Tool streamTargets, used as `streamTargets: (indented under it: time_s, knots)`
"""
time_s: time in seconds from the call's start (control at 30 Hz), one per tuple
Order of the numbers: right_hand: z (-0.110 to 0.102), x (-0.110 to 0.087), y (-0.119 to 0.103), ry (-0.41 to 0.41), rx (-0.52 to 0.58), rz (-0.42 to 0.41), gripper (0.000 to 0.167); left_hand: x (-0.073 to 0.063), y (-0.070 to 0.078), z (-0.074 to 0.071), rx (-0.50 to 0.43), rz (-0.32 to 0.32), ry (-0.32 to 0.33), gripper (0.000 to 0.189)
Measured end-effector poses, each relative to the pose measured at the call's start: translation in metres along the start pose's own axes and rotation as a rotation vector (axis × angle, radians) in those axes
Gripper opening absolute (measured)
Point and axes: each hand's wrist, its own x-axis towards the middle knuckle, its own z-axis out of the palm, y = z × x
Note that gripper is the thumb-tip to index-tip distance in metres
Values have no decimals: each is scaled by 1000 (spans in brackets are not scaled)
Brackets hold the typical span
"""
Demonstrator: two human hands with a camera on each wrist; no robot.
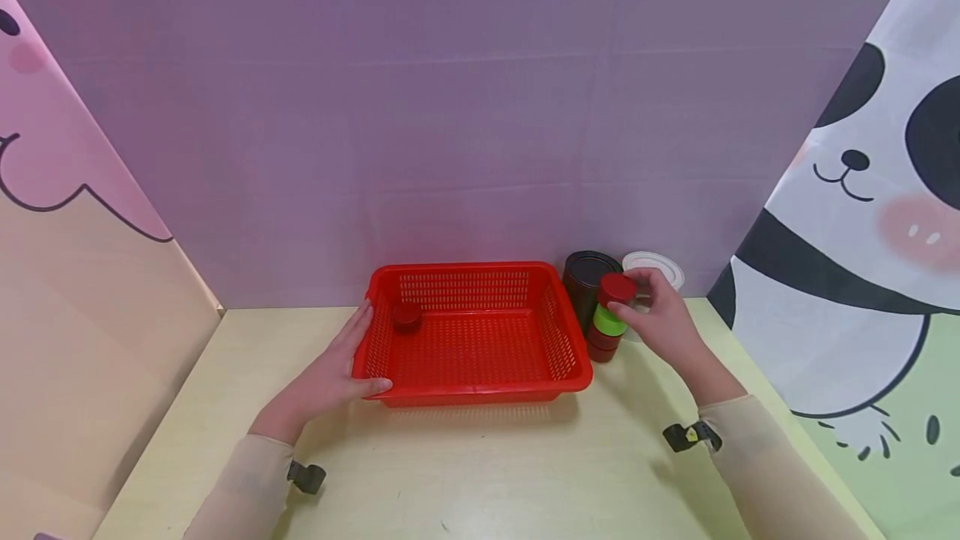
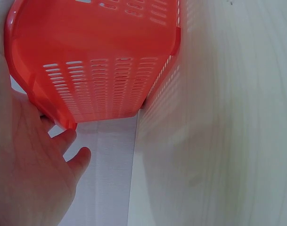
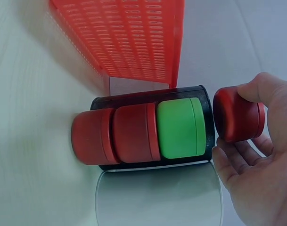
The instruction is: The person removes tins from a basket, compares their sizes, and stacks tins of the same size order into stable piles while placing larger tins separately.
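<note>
In the head view my left hand (image 1: 330, 373) grips the left end of a red plastic basket (image 1: 472, 391), thumb over the front rim and fingers along the side. The left wrist view shows these fingers reaching past the basket rim (image 2: 72, 125). My right hand (image 1: 660, 315) holds a small round red tin (image 3: 237, 115) between thumb and fingers. A narrow gap separates it from a green tin (image 3: 178, 128) atop two stacked red tins (image 3: 134, 132). Inside the basket, at the back left, sits another small red tin (image 1: 407, 317).
A tall black canister (image 1: 588, 269) stands right behind the stack, beside the basket's right end. Next to it is a white canister (image 3: 157, 195). A purple cloth wall (image 1: 465, 123) rises behind the pale wooden table (image 1: 480, 473).
</note>
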Motion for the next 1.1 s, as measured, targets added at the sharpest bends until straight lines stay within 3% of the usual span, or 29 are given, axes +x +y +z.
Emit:
streamTargets:
  time_s: [0.27, 1.1]
  knots:
    - [1, -4, 4, -8, -9, 30, 61, 1, -1, 0, 6, 7, 2, 129]
    - [6, -4, 18, 12, 15, -6, 57, 1, -4, 1, -1, 39, 1, 127]
